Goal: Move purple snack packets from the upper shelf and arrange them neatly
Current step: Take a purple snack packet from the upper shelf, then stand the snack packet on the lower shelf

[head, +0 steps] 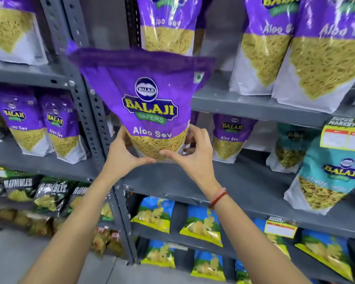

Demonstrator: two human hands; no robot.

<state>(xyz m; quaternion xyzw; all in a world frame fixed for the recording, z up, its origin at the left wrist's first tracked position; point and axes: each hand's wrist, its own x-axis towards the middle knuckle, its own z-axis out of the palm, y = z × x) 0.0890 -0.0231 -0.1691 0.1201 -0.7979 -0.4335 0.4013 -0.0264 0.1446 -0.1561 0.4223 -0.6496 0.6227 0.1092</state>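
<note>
A large purple Aloo Sev packet (150, 99) hangs upright in the air in front of the grey shelving, gripped at its bottom by both hands. My left hand (124, 154) cups its lower left corner and my right hand (195, 152) holds the lower right. More purple packets stand on the upper shelf (254, 104): one behind the held packet (168, 23) and two at the right (262, 48). A smaller purple packet (230, 136) stands on the middle shelf (244, 185), right of my hands.
Teal snack packets (326, 175) lean at the middle shelf's right end. The left rack holds purple packets (39, 124) and black packets (49, 191) below. Blue-and-yellow chip bags (201, 224) fill the lower shelves. A grey perforated upright post (90, 111) divides the racks.
</note>
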